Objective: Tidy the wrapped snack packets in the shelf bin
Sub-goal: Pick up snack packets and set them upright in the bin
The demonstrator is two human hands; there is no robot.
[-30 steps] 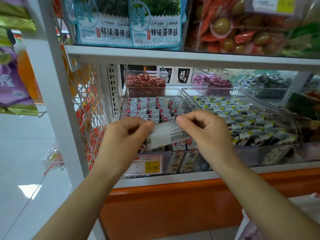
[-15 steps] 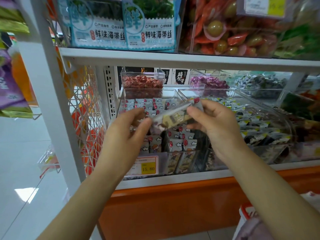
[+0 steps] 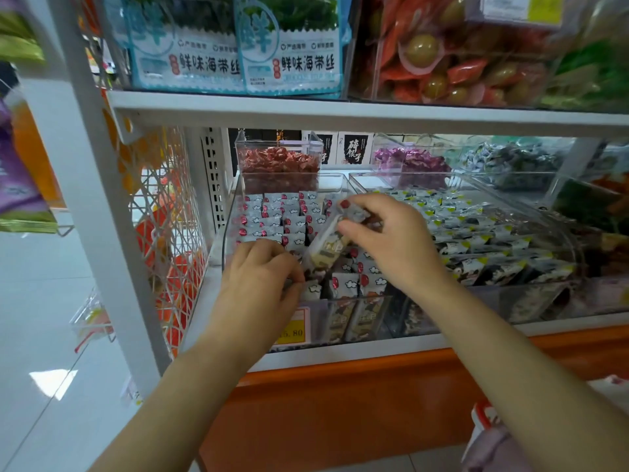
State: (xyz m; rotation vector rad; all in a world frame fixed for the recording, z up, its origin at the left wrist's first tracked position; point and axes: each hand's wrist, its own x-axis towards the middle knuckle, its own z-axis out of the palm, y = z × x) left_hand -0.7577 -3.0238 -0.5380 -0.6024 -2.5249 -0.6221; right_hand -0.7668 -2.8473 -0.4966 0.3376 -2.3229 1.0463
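Observation:
A clear plastic shelf bin [image 3: 227,240] holds several rows of small grey wrapped snack packets [image 3: 272,218] with red dots and white clouds. My right hand [image 3: 391,240] pinches one packet [image 3: 326,247] by its upper end and holds it tilted, lower end down among the rows. My left hand [image 3: 262,277] reaches into the front of the bin with its fingers curled down among the packets there; whether it grips one is hidden.
A second clear bin [image 3: 510,199] of black-and-white packets stands to the right. Bins of red sweets [image 3: 279,161] and purple sweets [image 3: 408,161] sit behind. A white shelf board [image 3: 340,112] hangs close above. A yellow price tag [image 3: 296,332] marks the bin's front.
Both hands moved forward and down from in front of the shelf into the bin. The packet went from held level between both hands to tilted downward in the right hand alone.

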